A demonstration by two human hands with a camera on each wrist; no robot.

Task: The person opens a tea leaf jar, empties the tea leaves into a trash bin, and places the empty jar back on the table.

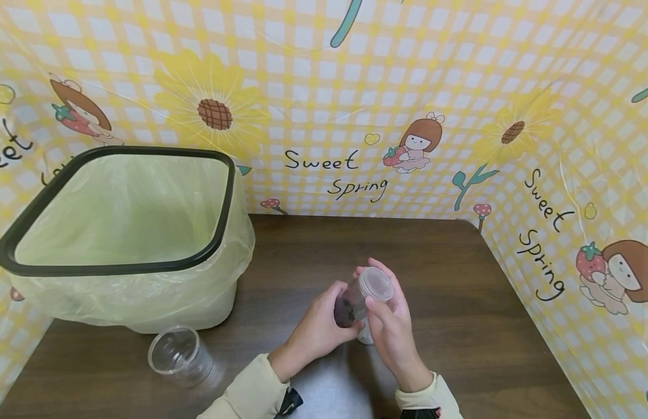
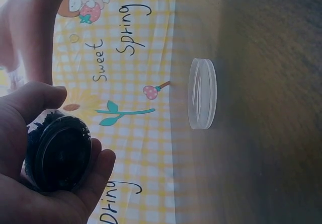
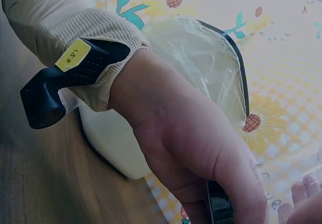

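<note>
A clear jar (image 1: 346, 307) with dark contents is tilted between the two hands. My left hand (image 1: 324, 323) grips its body, thumb and fingers curled round it. In the left wrist view the jar's dark round base (image 2: 63, 156) faces the camera. My right hand (image 1: 394, 326) holds the other end, thumb and fingers on opposite sides of the translucent lid (image 1: 378, 283). Its fingertips (image 3: 302, 196) show at the edge of the right wrist view. Below the hands, a loose clear round lid (image 2: 203, 94) lies on the table, mostly hidden in the head view.
A bin (image 1: 219, 297) with a pale yellow liner and black rim (image 1: 119, 269) stands at the left. In front of it is an open clear container (image 1: 182, 356). Yellow checked sheeting (image 1: 313, 105) rises behind and beside the brown wooden table (image 1: 460, 279).
</note>
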